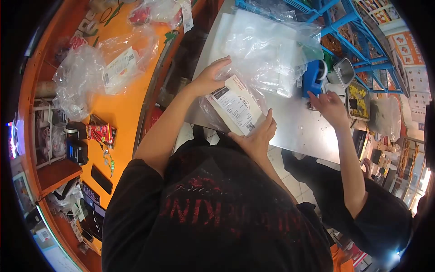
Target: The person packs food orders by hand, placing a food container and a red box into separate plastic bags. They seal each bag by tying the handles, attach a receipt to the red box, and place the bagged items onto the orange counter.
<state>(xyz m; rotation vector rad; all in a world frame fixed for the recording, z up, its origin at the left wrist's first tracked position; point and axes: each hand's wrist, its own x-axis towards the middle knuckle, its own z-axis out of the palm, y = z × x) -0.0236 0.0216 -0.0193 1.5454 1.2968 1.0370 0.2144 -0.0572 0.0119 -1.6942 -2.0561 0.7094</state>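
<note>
"White box, where exactly was it?"

"Over the near edge of the metal surface, at a slant, with a clear bag loose around it and a printed label facing up. I couldn't tell whether its underside touched the metal."

"And how was it held?"

"Between two palms, more or less. The left hand was open at the far left side, fingers stretched out past the box and thumb close to its edge. The right hand was spread round the near right corner, its thumb along the near end and its fingers up the side."

"Was that a sound hold?"

"I thought so, since opposite sides had support. The care lay in pressing evenly, keeping the box level, and leaving the plastic slack so that it didn't snag under a thumb or crease the label."

"Anything close by to mind?"

"A pile of clear bags lay just beyond, and a co-worker's hand was near the blue tape dispenser, so short, steady movements suited that spot best"
</note>
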